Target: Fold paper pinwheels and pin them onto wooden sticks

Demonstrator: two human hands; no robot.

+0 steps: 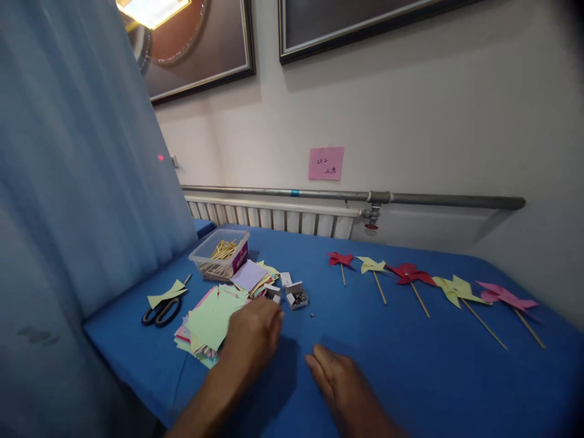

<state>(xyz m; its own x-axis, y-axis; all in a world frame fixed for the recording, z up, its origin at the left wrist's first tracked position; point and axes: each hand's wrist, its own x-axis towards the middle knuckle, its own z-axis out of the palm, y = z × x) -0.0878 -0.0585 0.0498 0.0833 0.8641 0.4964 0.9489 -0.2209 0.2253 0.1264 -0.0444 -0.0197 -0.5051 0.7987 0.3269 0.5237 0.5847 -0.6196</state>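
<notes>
My left hand is closed, its fingers curled above the edge of a stack of coloured paper squares and just in front of the small boxes. Whatever it may hold is hidden. To its right, my right hand hovers low over the blue table cover, thumb and fingers pressed together, with nothing I can make out between them. A small open box of metal pins stands beyond both hands. Partly behind my left hand is another small box. One loose pin lies on the blue table cover.
Black-handled scissors lie at left under a pale yellow paper scrap. Behind the paper, a clear plastic tub holds wooden sticks. Several finished pinwheels, including a red one, lie in a row at right. A blue curtain hangs at left.
</notes>
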